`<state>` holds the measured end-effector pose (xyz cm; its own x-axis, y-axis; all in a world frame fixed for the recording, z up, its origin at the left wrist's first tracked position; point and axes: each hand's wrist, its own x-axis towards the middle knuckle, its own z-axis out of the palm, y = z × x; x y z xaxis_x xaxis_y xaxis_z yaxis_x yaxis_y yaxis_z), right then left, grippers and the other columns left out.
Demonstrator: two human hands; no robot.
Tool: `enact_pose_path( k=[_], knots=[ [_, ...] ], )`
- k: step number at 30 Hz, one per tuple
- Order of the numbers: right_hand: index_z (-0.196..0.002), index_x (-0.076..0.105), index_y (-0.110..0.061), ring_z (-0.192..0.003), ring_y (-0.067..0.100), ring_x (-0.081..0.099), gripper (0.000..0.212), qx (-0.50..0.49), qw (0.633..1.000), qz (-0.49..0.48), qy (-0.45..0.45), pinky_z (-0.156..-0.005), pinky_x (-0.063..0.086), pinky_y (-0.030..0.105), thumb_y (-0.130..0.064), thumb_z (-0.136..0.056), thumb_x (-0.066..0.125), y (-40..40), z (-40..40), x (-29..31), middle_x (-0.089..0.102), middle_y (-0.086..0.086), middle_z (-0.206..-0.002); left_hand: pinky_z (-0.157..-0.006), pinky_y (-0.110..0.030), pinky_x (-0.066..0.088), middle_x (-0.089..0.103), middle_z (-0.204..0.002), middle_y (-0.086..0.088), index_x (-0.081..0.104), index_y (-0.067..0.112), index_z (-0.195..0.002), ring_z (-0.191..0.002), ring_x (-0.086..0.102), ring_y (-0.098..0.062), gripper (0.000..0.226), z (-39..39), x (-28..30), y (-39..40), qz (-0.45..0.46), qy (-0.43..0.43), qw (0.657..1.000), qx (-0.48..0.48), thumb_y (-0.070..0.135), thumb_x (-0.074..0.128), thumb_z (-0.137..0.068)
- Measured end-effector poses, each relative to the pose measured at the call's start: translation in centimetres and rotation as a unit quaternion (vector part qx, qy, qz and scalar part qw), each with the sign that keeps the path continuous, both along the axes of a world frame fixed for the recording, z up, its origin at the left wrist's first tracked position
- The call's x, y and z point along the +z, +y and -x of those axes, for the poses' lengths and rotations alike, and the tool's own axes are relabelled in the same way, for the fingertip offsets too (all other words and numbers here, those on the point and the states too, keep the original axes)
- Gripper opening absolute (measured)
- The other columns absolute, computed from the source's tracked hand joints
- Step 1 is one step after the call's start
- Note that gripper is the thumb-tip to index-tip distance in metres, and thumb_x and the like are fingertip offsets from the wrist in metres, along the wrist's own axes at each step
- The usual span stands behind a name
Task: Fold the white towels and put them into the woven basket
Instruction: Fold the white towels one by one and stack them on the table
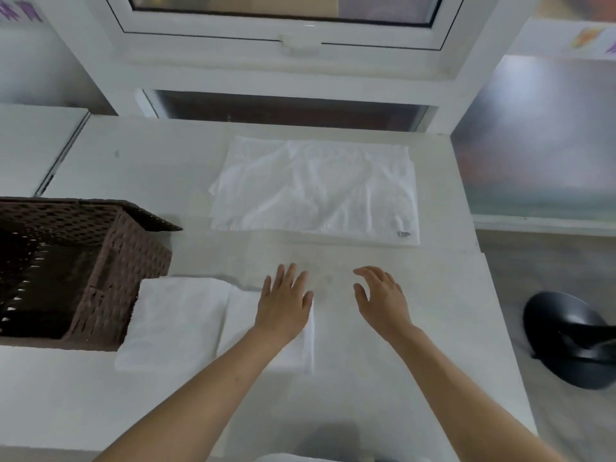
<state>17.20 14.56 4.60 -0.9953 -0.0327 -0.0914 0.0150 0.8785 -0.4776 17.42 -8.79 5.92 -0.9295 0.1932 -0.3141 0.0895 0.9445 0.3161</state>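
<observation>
While the left hand (pixel 285 300) lies flat with fingers spread on a folded towel (pixel 186 323) at 7 o'clock, the right hand (pixel 381 300) hovers loose, holding nothing. Another towel (pixel 316 188) lies flat at 12 o'clock. At 9 o'clock sits the woven basket (pixel 110 261).

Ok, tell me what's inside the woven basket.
The woven basket shows only dark woven walls inside; no towel is visible there. Its floor is in shadow and its left part is cut off, so that stays unseen.
</observation>
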Motion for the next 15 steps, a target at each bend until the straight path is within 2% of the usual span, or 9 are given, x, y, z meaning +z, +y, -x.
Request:
enact_pose_path(
  k=[10, 15],
  knots=[
    [-0.138, 0.060, -0.024, -0.131, 0.021, 0.052, 0.036, -0.045, 0.995, -0.035, -0.076, -0.108, 0.042, 0.039, -0.028, -0.103, 0.052, 11.1, 10.1, -3.6, 0.059, -0.006, -0.140, -0.127, -0.047, 0.013, 0.017, -0.169, -0.003, 0.023, 0.022, -0.159, -0.157, 0.009, -0.028, 0.053, 11.3, -4.9, 11.6, 0.028, -0.021, 0.999, -0.033, 0.038, 0.027, -0.109],
    [-0.138, 0.060, -0.022, -0.131, 0.022, 0.051, 0.035, -0.059, 0.993, -0.037, -0.096, -0.104, 0.046, 0.039, -0.029, -0.105, 0.052, 16.5, 14.9, -6.5, 0.060, -0.003, -0.139, -0.126, -0.047, 0.016, 0.022, -0.168, -0.002, 0.028, 0.020, -0.157, -0.157, 0.010, -0.028, 0.051, 16.2, -8.1, 16.9, 0.011, -0.018, 0.999, -0.050, 0.035, 0.031, -0.109]
  ],
)
